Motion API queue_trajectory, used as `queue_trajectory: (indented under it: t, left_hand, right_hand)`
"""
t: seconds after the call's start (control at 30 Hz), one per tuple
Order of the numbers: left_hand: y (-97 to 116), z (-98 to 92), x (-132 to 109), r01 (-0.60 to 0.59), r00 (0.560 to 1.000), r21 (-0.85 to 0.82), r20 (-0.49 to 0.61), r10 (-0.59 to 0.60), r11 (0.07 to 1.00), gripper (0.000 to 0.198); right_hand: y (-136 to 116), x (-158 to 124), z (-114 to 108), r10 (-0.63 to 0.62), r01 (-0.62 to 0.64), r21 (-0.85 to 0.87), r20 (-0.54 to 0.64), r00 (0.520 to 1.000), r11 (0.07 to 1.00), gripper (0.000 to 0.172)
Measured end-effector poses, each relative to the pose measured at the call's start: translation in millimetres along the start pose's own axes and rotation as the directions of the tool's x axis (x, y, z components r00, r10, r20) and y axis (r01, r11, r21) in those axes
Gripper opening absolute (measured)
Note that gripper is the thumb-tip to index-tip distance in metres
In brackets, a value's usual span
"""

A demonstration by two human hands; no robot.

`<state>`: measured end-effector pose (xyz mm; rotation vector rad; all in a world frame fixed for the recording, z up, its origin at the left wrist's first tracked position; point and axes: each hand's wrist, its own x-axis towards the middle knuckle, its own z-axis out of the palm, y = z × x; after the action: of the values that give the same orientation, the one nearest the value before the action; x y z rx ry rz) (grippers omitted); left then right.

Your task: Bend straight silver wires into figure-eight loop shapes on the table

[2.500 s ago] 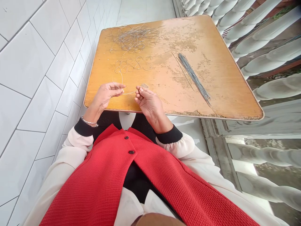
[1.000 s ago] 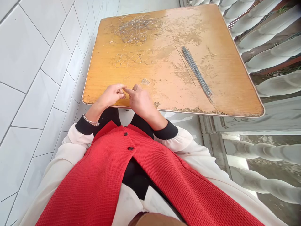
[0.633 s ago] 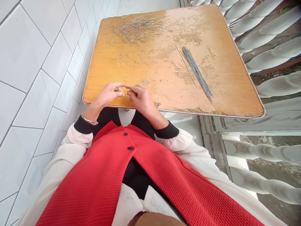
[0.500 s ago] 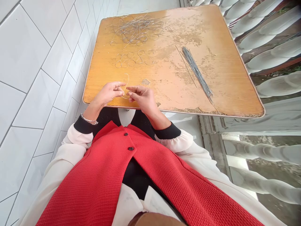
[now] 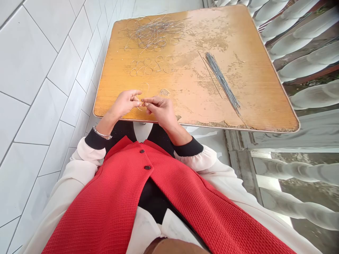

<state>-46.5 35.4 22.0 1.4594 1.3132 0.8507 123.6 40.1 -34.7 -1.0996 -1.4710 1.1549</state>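
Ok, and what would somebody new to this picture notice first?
Probably the red vest, filling the lower middle. Above it, the left hand and right hand pinch a thin curved wire over the worn tabletop's near edge. Then a tangled wire heap at the tabletop's far left and a bundle of straight grey wires on its right half.

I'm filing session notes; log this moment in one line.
left hand: holding bent wire | right hand: fingertips closed on same wire | table: row of looped wires, tangled wire heap, straight wire bundle
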Motion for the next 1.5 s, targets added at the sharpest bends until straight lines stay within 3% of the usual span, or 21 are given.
queue_trajectory:
  t: [0.3, 0.47, 0.57, 0.67, 0.77, 0.8, 0.9, 1.03, 1.33, 1.5]
  left_hand:
    - [-5, 0.5, 6, -0.004, 1.000, 0.048, -0.009, 0.004, 0.999, 0.050]
    - [-8, 0.5, 9, -0.028, 0.999, -0.056, -0.025, 0.027, 0.998, 0.047]
    - [-6, 1.6, 3, 0.011, 1.000, -0.152, -0.020, -0.014, 0.988, 0.043]
    - [-8, 7.7, -5, 0.047, 0.998, -0.253, -0.017, -0.053, 0.966, 0.030]
    - [-13, 17.2, -9, 0.038, 0.996, -0.353, -0.064, -0.064, 0.935, 0.003]
    - [-14, 19.9, -9, 0.025, 0.995, -0.377, -0.083, -0.061, 0.926, 0.004]
    - [-15, 24.1, -11, -0.012, 0.989, -0.394, -0.141, -0.048, 0.919, 0.011]
    - [-13, 23.8, -14, -0.030, 0.981, -0.356, -0.190, -0.041, 0.934, 0.011]
    - [-16, 26.7, -16, -0.013, 0.993, -0.328, -0.117, -0.027, 0.944, 0.015]
    - [-16, 25.5, -18, 0.018, 0.997, -0.391, -0.064, -0.047, 0.920, 0.015]
  right_hand:
    - [-15, 4, -1, 0.108, -0.111, 0.140, 0.034, 0.994, 0.984, 0.003]
    - [-19, 12, -1, 0.169, -0.173, 0.228, 0.037, 0.985, 0.958, 0.025]
    - [-19, 15, -2, 0.184, -0.176, 0.289, -0.001, 0.983, 0.941, 0.028]
    - [-17, 14, -2, 0.181, -0.166, 0.332, -0.013, 0.983, 0.929, 0.028]
    - [-15, 11, -4, 0.159, -0.145, 0.373, -0.007, 0.987, 0.916, 0.026]
    - [-14, 11, -5, 0.153, -0.140, 0.384, -0.005, 0.988, 0.913, 0.026]
    - [-11, 11, -9, 0.155, -0.142, 0.374, -0.003, 0.988, 0.916, 0.027]
    - [-13, 14, -17, 0.182, -0.165, 0.310, -0.028, 0.983, 0.936, 0.041]
    - [-31, 16, -10, 0.097, -0.096, 0.224, 0.004, 0.995, 0.970, 0.057]
    - [-32, 18, -10, 0.114, -0.117, 0.247, 0.026, 0.993, 0.962, 0.055]
